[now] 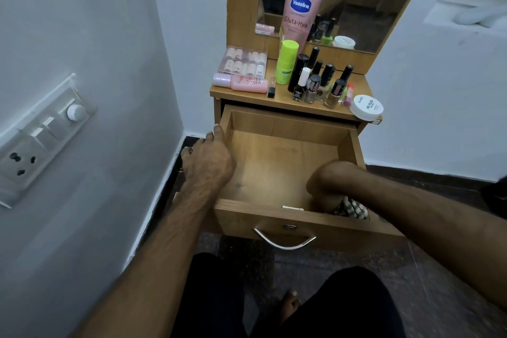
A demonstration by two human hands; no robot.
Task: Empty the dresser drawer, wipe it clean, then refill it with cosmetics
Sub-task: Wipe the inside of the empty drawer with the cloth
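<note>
Drawer (285, 162) pulled out, emptied; cosmetics (315, 82) all sitting on dresser top. R hand (326, 186) is gripping checked cloth (352, 208) at front-right corner, wiping. L hand (208, 159) is resting fingers-relaxed on left wall. Refill pending.

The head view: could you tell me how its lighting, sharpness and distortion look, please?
Head view: wide-angle bending curves the wall and switch panel; dim, soft light, the drawer floor shadowed under both arms; the right hand and checked cloth are half hidden behind the drawer front; the small bottles' labels are mostly too soft to read.
</note>
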